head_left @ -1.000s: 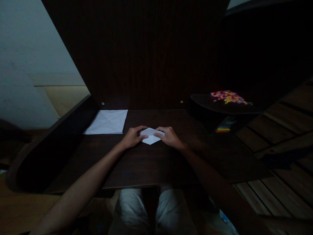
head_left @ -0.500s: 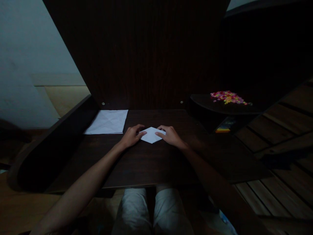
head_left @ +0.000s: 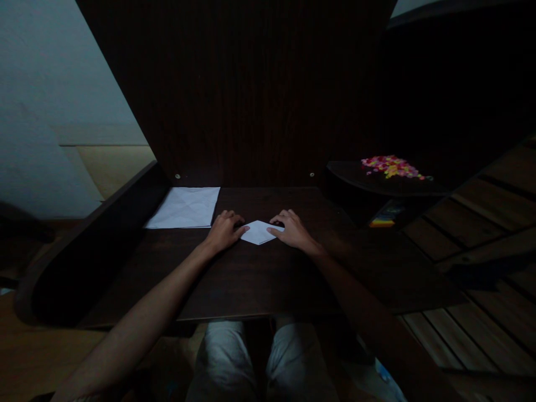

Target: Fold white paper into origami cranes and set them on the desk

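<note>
Dim light is falling; pale wall is showing upper left, beige panel sitting low on it; dark wood desk is spanning the middle, back panel rising behind, curved side panel flanking the left; rounded shelf is jutting at right, wooden slats running beyond; brownish floor is showing lower left

No text, label, brand, number or sign can be read; the small, flat, yellow-and-orange-banded object in the dark compartment at the right has a darker patterned part above its bands, too small and dim to make out; the blue-and-white object low at the right is too blurred to read; the square stack of creased white paper sheets and the small folded white paper diamond show no legible writing.
</note>
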### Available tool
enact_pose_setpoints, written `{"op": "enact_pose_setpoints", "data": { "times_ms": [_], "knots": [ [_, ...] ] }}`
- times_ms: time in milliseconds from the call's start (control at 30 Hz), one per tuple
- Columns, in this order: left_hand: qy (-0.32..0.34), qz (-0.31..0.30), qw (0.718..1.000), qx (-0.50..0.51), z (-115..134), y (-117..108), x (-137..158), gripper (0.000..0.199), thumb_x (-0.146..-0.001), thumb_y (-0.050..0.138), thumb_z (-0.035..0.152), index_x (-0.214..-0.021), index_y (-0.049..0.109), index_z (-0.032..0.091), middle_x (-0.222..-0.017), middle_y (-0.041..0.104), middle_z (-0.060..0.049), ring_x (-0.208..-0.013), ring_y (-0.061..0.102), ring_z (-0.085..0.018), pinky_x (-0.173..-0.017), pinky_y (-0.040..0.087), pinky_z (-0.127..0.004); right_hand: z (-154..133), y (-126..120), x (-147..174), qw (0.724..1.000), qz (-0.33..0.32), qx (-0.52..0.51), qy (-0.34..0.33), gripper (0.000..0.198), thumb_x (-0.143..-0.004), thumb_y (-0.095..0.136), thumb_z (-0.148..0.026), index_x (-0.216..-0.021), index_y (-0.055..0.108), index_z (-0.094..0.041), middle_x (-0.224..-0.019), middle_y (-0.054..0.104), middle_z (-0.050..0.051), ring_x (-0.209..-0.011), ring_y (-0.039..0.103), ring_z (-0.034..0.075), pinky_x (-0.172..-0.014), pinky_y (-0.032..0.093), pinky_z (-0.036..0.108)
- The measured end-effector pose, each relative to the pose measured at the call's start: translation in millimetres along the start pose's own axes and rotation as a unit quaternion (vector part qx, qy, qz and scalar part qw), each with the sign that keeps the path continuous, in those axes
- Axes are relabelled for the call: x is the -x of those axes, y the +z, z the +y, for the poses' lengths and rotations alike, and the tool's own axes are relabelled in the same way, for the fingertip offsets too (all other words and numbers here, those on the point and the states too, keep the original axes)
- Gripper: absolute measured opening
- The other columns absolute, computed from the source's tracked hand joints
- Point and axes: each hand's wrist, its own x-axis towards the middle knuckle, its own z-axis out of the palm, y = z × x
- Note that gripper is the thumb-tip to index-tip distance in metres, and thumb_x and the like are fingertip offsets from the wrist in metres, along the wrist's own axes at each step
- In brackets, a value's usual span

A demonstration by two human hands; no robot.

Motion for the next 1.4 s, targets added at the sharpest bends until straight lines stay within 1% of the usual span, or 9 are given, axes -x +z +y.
{"op": "enact_pose_setpoints", "data": {
  "times_ms": [133,267,400,533,700,900,1033,1200,1400],
  "knots": [
    [0.032,-0.009,0.999,0.008,4,3,1,0.029,-0.088,0.048,0.032,-0.107,0.064,0.017,-0.100,0.062,-0.010,-0.096,0.054,-0.024,-0.090,0.040,-0.042,-1,4,1,1.000,-0.004,-0.009,-0.026,0.030,-0.081,0.060,-0.031,-0.107,0.067,-0.020,-0.104,0.060,0.010,-0.099,0.047,0.025,-0.088,0.040,0.042],
    [0.073,-0.017,0.996,0.047,7,7,1,0.030,-0.089,0.045,0.025,-0.114,0.060,0.018,-0.108,0.063,-0.009,-0.102,0.052,-0.023,-0.092,0.040,-0.040,-2,8,2,0.996,-0.025,-0.053,-0.070,0.036,-0.084,0.054,-0.024,-0.120,0.060,-0.023,-0.117,0.060,0.009,-0.108,0.044,0.025,-0.094,0.036,0.045],
    [0.099,-0.023,0.992,0.079,5,13,0,0.028,-0.090,0.044,0.020,-0.113,0.061,0.020,-0.111,0.065,-0.007,-0.107,0.051,-0.022,-0.092,0.040,-0.039,-4,10,2,0.993,-0.036,-0.076,-0.081,0.042,-0.084,0.051,-0.017,-0.126,0.054,-0.020,-0.118,0.060,0.010,-0.113,0.043,0.023,-0.096,0.035,0.043],
    [0.109,-0.018,0.990,0.084,6,12,0,0.025,-0.087,0.048,0.016,-0.105,0.065,0.020,-0.113,0.065,-0.007,-0.106,0.051,-0.022,-0.091,0.040,-0.041,-4,11,3,0.993,-0.032,-0.083,-0.083,0.042,-0.082,0.052,-0.015,-0.124,0.056,-0.020,-0.114,0.061,0.010,-0.109,0.045,0.023,-0.094,0.035,0.041],
    [0.118,-0.020,0.991,0.065,10,5,0,0.022,-0.084,0.052,0.014,-0.098,0.067,0.020,-0.109,0.065,-0.007,-0.103,0.051,-0.023,-0.089,0.040,-0.040,-4,10,3,0.992,-0.017,-0.093,-0.087,0.042,-0.081,0.054,-0.014,-0.122,0.057,-0.021,-0.113,0.063,0.009,-0.105,0.046,0.024,-0.093,0.035,0.042],
    [0.104,-0.010,0.992,0.069,11,4,1,0.021,-0.086,0.049,0.017,-0.100,0.064,0.019,-0.099,0.066,-0.008,-0.098,0.054,-0.022,-0.086,0.041,-0.038,-6,8,4,0.988,-0.020,-0.110,-0.104,0.041,-0.082,0.052,-0.013,-0.122,0.057,-0.021,-0.113,0.064,0.007,-0.102,0.047,0.023,-0.092,0.036,0.041],
    [0.097,-0.020,0.992,0.078,12,3,1,0.024,-0.086,0.049,0.017,-0.104,0.063,0.019,-0.099,0.066,-0.008,-0.097,0.055,-0.021,-0.087,0.042,-0.037,-8,6,4,0.988,-0.025,-0.104,-0.115,0.036,-0.084,0.051,-0.012,-0.117,0.062,-0.022,-0.106,0.066,0.006,-0.098,0.048,0.021,-0.090,0.037,0.038],
    [0.129,-0.043,0.988,0.067,14,1,1,0.029,-0.081,0.050,0.008,-0.102,0.067,0.019,-0.096,0.067,-0.007,-0.095,0.054,-0.021,-0.087,0.043,-0.038,-4,10,2,0.985,-0.023,-0.096,-0.144,0.031,-0.082,0.052,-0.007,-0.102,0.069,-0.023,-0.097,0.067,0.005,-0.092,0.049,0.020,-0.085,0.039,0.037],
    [0.148,-0.013,0.986,0.076,18,5,3,0.027,-0.080,0.051,0.009,-0.099,0.069,0.016,-0.098,0.065,-0.008,-0.097,0.053,-0.020,-0.090,0.046,-0.037,-4,13,2,0.980,-0.015,-0.096,-0.171,0.027,-0.079,0.055,-0.007,-0.096,0.071,-0.022,-0.093,0.067,0.005,-0.090,0.051,0.020,-0.083,0.043,0.037]
  ]
}}
